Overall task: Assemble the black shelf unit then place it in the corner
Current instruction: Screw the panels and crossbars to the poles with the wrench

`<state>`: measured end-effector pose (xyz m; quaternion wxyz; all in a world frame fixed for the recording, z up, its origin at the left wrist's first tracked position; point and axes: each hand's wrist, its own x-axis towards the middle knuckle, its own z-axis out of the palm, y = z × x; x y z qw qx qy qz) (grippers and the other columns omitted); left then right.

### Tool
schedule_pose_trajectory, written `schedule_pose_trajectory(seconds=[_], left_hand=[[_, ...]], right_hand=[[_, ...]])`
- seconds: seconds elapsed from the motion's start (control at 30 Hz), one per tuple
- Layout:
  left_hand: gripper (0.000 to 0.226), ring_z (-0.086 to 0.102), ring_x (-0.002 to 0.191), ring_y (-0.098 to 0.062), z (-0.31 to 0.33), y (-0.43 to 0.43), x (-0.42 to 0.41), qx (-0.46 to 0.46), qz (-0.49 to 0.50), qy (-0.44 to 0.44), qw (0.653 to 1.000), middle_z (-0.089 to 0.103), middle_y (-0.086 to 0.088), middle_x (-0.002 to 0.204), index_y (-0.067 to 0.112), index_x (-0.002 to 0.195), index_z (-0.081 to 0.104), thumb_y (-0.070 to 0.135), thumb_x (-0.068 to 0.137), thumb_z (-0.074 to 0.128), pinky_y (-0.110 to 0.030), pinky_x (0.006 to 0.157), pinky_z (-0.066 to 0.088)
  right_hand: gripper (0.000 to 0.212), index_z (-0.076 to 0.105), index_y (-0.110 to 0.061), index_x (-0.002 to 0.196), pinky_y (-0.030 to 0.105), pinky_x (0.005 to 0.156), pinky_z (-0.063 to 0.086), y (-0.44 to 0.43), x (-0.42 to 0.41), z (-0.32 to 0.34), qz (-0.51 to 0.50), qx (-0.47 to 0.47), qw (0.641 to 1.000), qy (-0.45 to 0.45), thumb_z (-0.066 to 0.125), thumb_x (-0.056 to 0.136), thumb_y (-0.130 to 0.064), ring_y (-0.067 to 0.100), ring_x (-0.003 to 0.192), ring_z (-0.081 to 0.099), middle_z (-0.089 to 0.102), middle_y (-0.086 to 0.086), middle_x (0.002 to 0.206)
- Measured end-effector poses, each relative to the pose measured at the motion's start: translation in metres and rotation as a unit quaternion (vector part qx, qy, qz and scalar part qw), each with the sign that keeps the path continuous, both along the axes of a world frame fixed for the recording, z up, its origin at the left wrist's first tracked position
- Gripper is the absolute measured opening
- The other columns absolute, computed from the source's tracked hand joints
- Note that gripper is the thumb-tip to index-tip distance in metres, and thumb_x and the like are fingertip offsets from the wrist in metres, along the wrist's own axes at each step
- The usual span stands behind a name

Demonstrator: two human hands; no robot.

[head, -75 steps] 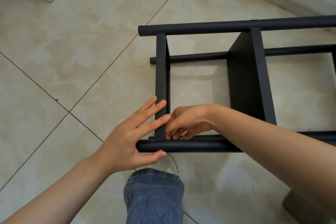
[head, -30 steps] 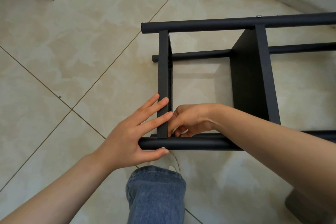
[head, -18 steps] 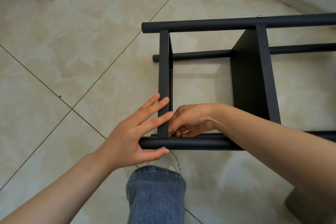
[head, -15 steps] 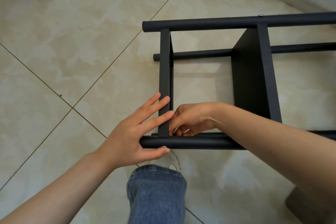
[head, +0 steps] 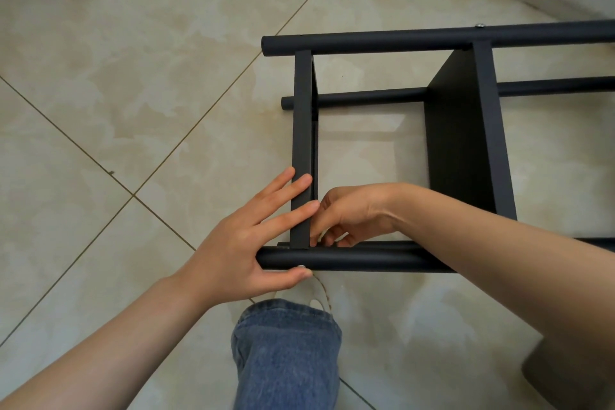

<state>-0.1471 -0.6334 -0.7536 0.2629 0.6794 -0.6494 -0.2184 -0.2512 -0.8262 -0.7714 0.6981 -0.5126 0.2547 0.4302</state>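
Evidently partway through assembly. Shelf unit (head: 459, 143) on its side on the floor (head: 133, 76), right of centre, running off the right edge. Already in place: end panel (head: 302, 130) at left and the second panel to its right, both set between far pole (head: 382, 42) and near pole (head: 359, 260).

One screw head (head: 301, 266) showing on the near pole, at the end panel. Left hand (head: 239, 243) with grip wide: fingers straight, pressed flat on the near part of the end panel, thumb under the near pole beside the screw head. Right hand (head: 352, 213) reaching in from the right, grip narrow, fingers curled down into the inner angle of end panel and near pole. Impossible to tell what, if anything, pinched there.

Judged from this: near-left joint being fastened or checked. Rest of the unit out of view. Standing it up and moving it to the corner not yet done.

Knee (head: 286, 353) in jeans at bottom centre, just near of the pole.

Compared with the earlier frames, hardly any change: both hands at the same joint in the same poses, only a slight rightward drift of the unit in view.
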Motion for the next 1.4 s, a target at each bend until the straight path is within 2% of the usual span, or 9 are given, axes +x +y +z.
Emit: schedule_pose_trajectory(seconds=[0.2,0.43,0.57,0.83,0.97,1.17,1.23,1.3,1.4], left_hand=[[0.071,0.022,0.155,-0.027,0.001,0.0,-0.002,-0.008,0.002,0.007,1.0,0.034,-0.008,0.162,0.013,0.146,0.05,0.044,0.087,0.073,-0.03,0.122,0.027],[0.071,0.021,0.155,-0.027,0.001,0.0,-0.001,-0.009,0.006,0.01,1.0,0.034,-0.01,0.162,0.012,0.146,0.05,0.045,0.088,0.072,-0.031,0.123,0.027],[0.071,0.021,0.155,-0.025,0.004,0.0,-0.003,-0.002,0.013,0.013,1.0,0.034,-0.008,0.162,0.012,0.146,0.05,0.043,0.087,0.073,-0.029,0.123,0.026],[0.072,0.018,0.154,-0.004,0.011,0.008,-0.026,0.052,0.11,0.087,0.989,0.021,0.018,0.167,0.031,0.151,0.043,0.038,0.085,0.071,-0.013,0.118,0.021],[0.087,0.029,0.146,0.008,0.009,0.017,-0.042,0.066,0.204,0.185,0.959,0.026,0.032,0.16,0.043,0.155,0.03,0.03,0.084,0.077,-0.009,0.113,0.027],[0.128,0.064,0.11,0.009,0.001,0.02,-0.068,0.081,0.401,0.423,0.808,0.069,0.033,0.111,0.043,0.157,0.003,0.036,0.058,0.084,-0.003,0.086,0.047],[0.122,0.06,0.102,0.022,-0.003,0.018,-0.073,0.098,0.413,0.47,0.774,0.064,0.025,0.127,0.036,0.16,0.007,0.043,0.06,0.077,0.001,0.078,0.045],[0.102,0.047,0.104,0.033,-0.004,0.014,-0.078,0.128,0.373,0.479,0.784,0.04,0.019,0.153,0.032,0.16,0.012,0.053,0.074,0.062,0.008,0.08,0.036],[0.087,0.028,0.116,0.039,-0.001,0.004,-0.084,0.137,0.315,0.445,0.827,0.02,0.025,0.158,0.035,0.158,0.012,0.064,0.08,0.039,0.013,0.085,0.022]], right_hand=[[0.024,0.077,-0.02,0.076,0.024,0.079,0.048,-0.003,-0.004,0.0,-0.019,0.054,0.998,-0.008,0.064,0.092,-0.008,0.01,0.075,0.058,0.071,-0.003,0.082],[0.024,0.074,-0.016,0.07,0.024,0.073,0.045,0.002,-0.003,0.001,-0.023,0.01,1.0,0.001,0.064,0.09,-0.008,0.012,0.071,0.054,0.068,0.0,0.076],[0.008,0.073,-0.01,0.09,0.028,0.082,0.045,0.0,-0.003,0.005,-0.009,-0.005,1.0,-0.001,0.065,0.091,-0.01,0.013,0.078,0.055,0.069,0.003,0.086],[0.012,0.072,-0.019,0.092,0.031,0.089,0.051,-0.01,-0.018,0.019,0.0,0.002,0.998,-0.062,0.062,0.097,-0.022,0.017,0.095,0.064,0.072,-0.001,0.097],[0.02,0.07,-0.016,0.113,0.038,0.101,0.049,-0.012,-0.027,0.033,0.024,-0.024,0.995,-0.093,0.06,0.098,-0.024,0.02,0.106,0.066,0.071,0.003,0.114],[0.028,0.068,-0.027,0.121,0.017,0.094,0.049,-0.007,-0.042,0.05,0.041,-0.144,0.978,-0.147,0.066,0.094,-0.02,0.001,0.103,0.066,0.072,-0.011,0.113],[0.026,0.068,-0.03,0.117,0.008,0.084,0.048,-0.005,-0.049,0.052,0.031,-0.186,0.969,-0.159,0.068,0.092,-0.02,-0.003,0.096,0.067,0.073,-0.011,0.109],[0.022,0.07,-0.031,0.114,0.006,0.075,0.049,-0.004,-0.056,0.057,0.03,-0.235,0.958,-0.16,0.067,0.092,-0.026,-0.001,0.088,0.068,0.074,-0.01,0.101],[0.02,0.071,-0.029,0.112,0.01,0.072,0.052,-0.005,-0.064,0.066,0.056,-0.299,0.936,-0.176,0.061,0.096,-0.035,0.005,0.085,0.069,0.075,-0.006,0.096]])
